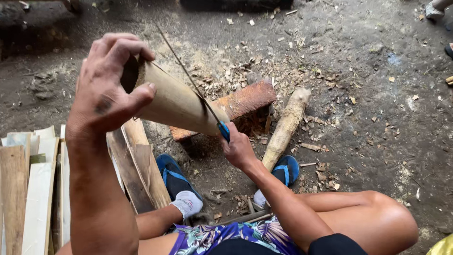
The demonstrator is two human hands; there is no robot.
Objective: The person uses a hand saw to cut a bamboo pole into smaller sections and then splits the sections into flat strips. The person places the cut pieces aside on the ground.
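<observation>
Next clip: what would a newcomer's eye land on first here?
The bamboo tube at centre, tilted, with the left hand gripping its open upper end. The right hand holds a blue-handled blade laid along the tube. Behind lie a reddish wood block and a wooden club on the chip-strewn ground; split slats are stacked at left.

Dirt floor (377, 141) under me, strewn with wood chips (236, 75). A reddish chopping block (240, 101) lies mid-floor, a wooden club (285, 125) just beside it. Split bamboo slats (28, 189) are stacked at the floor's left edge.
</observation>
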